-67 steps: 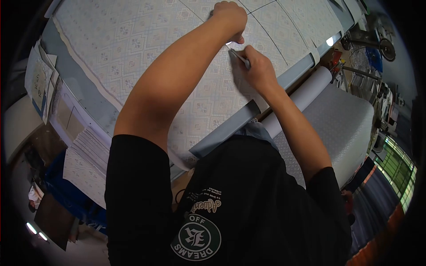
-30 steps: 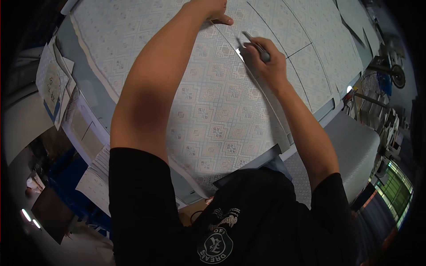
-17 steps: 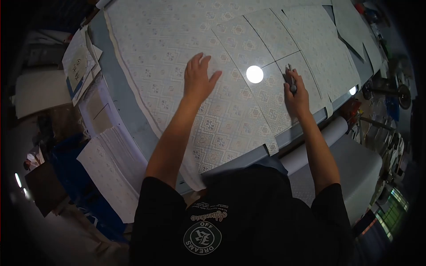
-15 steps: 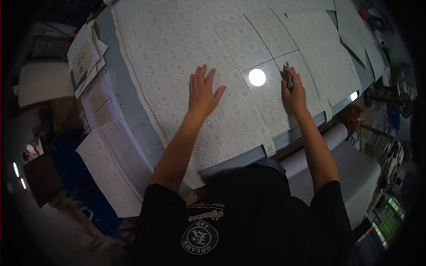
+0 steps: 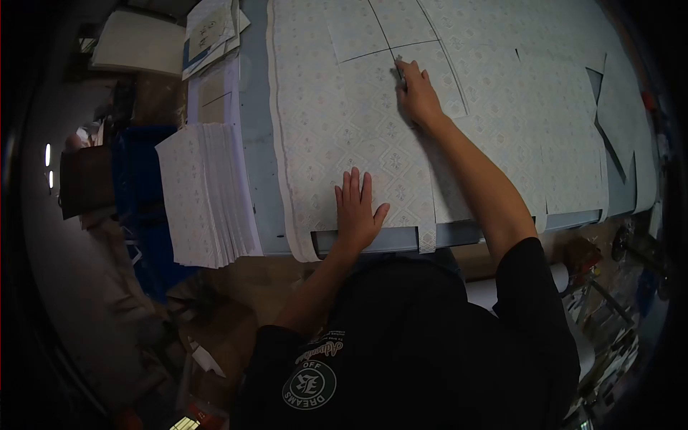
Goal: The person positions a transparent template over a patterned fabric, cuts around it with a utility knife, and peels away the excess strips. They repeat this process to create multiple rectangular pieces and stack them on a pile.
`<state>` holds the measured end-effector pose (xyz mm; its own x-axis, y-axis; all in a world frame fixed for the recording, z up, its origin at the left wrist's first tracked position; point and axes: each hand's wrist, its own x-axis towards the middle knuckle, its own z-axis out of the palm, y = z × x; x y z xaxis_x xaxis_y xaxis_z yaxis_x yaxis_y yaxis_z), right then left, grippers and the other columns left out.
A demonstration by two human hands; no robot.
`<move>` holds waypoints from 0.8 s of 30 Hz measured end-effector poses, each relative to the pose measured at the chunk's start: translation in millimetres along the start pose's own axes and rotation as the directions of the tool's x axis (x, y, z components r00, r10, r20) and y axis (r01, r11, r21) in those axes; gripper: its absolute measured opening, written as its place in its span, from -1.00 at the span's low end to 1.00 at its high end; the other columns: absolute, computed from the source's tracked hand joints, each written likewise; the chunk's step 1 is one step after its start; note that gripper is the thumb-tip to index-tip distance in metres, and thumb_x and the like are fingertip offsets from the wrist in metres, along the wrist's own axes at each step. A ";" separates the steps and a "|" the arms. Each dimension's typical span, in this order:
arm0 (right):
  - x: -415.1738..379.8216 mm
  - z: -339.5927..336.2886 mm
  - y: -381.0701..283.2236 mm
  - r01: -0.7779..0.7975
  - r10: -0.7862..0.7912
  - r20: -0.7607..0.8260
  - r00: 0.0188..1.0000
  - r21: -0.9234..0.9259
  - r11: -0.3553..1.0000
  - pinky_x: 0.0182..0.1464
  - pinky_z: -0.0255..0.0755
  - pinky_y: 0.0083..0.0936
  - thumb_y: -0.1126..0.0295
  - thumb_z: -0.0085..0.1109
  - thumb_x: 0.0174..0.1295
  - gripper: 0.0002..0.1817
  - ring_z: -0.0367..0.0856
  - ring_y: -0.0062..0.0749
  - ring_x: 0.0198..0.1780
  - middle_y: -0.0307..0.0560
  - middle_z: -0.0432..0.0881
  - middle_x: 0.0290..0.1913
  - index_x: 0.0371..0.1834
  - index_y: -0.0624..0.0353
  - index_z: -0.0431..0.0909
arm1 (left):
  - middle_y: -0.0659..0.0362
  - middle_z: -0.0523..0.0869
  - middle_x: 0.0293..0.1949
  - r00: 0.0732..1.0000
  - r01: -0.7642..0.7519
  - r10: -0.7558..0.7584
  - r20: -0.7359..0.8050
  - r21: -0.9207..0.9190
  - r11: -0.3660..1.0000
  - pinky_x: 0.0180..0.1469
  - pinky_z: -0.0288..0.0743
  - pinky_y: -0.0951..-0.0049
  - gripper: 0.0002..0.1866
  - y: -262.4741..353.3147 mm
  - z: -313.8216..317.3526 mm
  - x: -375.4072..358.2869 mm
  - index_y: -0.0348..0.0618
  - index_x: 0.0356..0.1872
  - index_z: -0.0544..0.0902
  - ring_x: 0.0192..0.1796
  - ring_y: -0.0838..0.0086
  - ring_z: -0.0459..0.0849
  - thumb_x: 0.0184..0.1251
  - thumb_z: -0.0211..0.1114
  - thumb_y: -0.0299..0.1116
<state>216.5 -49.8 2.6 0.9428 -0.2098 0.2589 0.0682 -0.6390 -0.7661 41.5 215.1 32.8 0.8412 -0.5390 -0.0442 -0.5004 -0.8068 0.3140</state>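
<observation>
Pale patterned sheet material (image 5: 344, 129) covers much of the blue-grey table (image 5: 259, 143). My left hand (image 5: 358, 216) lies on it near the front edge, palm down with fingers spread. Farther forward, my right hand (image 5: 421, 97) is wrapped round a small dark tool, of which only a bit shows at the fingertips. That tool touches the sheet close to where two dark cut lines cross. Other cut lines run to the right of the hand.
A thick stack of patterned sheets (image 5: 204, 193) hangs at the table's left edge, beside a blue bin (image 5: 143, 172). Papers (image 5: 211, 36) lie at the back left. Cut pieces (image 5: 627, 93) are on the right. A pale roll (image 5: 484, 292) is below the front edge.
The view has shifted and turned. My left hand has come back toward the table's front edge, still flat. My right hand has moved forward along the sheet with the tool, near the crossing lines.
</observation>
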 end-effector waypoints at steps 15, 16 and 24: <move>-154.9 47.6 -121.3 0.035 -0.049 0.136 0.989 0.109 0.993 0.58 0.14 0.04 0.57 0.20 0.37 -0.38 0.32 0.24 0.54 0.25 0.51 0.35 0.49 0.17 0.27 | -0.34 -0.01 0.63 0.997 0.073 -0.073 0.034 0.004 0.997 0.62 -0.12 -0.20 -0.04 -104.9 -58.8 -35.5 -0.05 0.62 0.25 0.66 -0.26 -0.06 0.31 0.42 0.17; -159.0 37.1 -127.0 -0.147 0.090 0.199 0.976 0.292 0.945 0.55 0.21 -0.04 0.54 0.20 0.40 -0.42 0.38 0.19 0.51 0.23 0.54 0.33 0.47 0.13 0.31 | -0.28 -0.01 0.64 0.994 0.079 -0.079 0.075 0.004 0.997 0.63 -0.13 -0.19 -0.05 -107.3 -59.7 -39.3 -0.02 0.62 0.28 0.67 -0.22 -0.08 0.30 0.41 0.19; -210.2 -11.1 -81.5 0.080 -0.063 0.074 0.995 -0.256 0.963 0.53 0.22 -0.01 0.43 0.36 0.33 -0.65 0.50 0.15 0.42 0.17 0.61 0.32 0.14 0.20 0.52 | -0.13 0.05 0.67 1.000 -0.011 0.010 -0.015 -0.062 0.998 0.64 -0.15 -0.18 0.00 -134.7 -39.4 -51.1 -0.04 0.60 0.30 0.70 -0.10 -0.07 0.23 0.43 0.25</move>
<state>9.1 38.1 17.2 0.9582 -0.1141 0.2625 0.0575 -0.8216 -0.5671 74.1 360.9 30.1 0.8392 -0.5432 -0.0266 -0.4959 -0.7843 0.3727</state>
